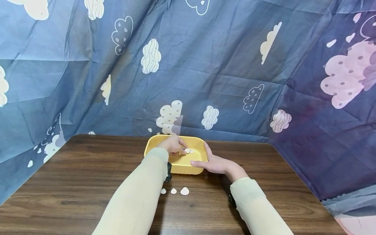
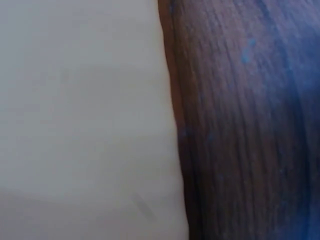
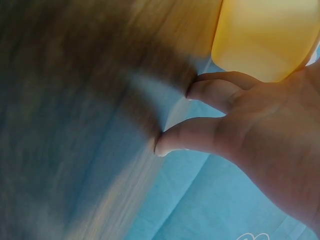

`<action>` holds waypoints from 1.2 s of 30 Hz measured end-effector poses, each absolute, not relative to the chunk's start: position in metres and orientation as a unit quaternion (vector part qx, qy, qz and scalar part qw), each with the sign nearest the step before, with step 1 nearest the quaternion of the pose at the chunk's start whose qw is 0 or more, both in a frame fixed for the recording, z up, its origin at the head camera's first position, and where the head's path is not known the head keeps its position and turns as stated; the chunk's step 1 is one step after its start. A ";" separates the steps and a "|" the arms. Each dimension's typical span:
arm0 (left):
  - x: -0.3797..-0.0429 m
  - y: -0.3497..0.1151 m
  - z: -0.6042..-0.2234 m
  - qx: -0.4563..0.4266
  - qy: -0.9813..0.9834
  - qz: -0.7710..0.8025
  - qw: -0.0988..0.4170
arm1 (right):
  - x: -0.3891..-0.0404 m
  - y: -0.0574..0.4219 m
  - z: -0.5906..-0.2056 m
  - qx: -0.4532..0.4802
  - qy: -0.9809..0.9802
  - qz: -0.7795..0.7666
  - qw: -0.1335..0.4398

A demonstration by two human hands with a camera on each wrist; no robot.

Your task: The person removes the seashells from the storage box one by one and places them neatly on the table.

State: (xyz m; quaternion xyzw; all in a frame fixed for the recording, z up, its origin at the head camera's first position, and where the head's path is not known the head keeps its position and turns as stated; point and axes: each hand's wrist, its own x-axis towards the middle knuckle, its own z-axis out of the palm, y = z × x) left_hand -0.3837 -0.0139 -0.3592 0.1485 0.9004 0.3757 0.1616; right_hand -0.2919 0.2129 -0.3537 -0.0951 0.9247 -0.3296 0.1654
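A yellow plastic basket (image 1: pixel 188 169) stands towards the back of the table. Over its left side my left hand (image 1: pixel 172 144) reaches in, thumb and forefinger at a small flat white piece (image 1: pixel 187 150); I cannot tell whether they pinch it. A second white piece (image 1: pixel 191 151) lies just to its right on the basket floor. My right hand (image 1: pixel 218 164) grips the basket's front right corner, thumb over the front rim and a finger along the right side. In the right wrist view, other fingers (image 3: pixel 175 137) of that hand rest on the tabletop beside the basket.
In front of the basket, a short row of white pieces (image 1: pixel 173 191) lies on the dark wooden table (image 1: pixel 97 182); my left sleeve borders the leftmost. A blue cloth (image 1: pixel 188 65) with cloud prints hangs behind the table. Tabletop and the pale left sleeve (image 2: pixel 90 110) fill the left wrist view.
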 end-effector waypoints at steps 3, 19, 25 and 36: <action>-0.384 -0.010 -0.360 0.155 0.907 0.361 0.154 | -0.292 0.212 -0.354 -0.098 0.925 -0.328 0.165; -0.385 -0.008 -0.361 0.142 0.902 0.377 0.157 | -0.293 0.214 -0.355 -0.094 0.923 -0.336 0.165; -0.386 -0.007 -0.359 0.148 0.906 0.364 0.156 | -0.293 0.214 -0.354 -0.096 0.920 -0.341 0.166; -0.386 -0.008 -0.360 0.144 0.907 0.363 0.156 | -0.292 0.212 -0.354 -0.099 0.918 -0.345 0.169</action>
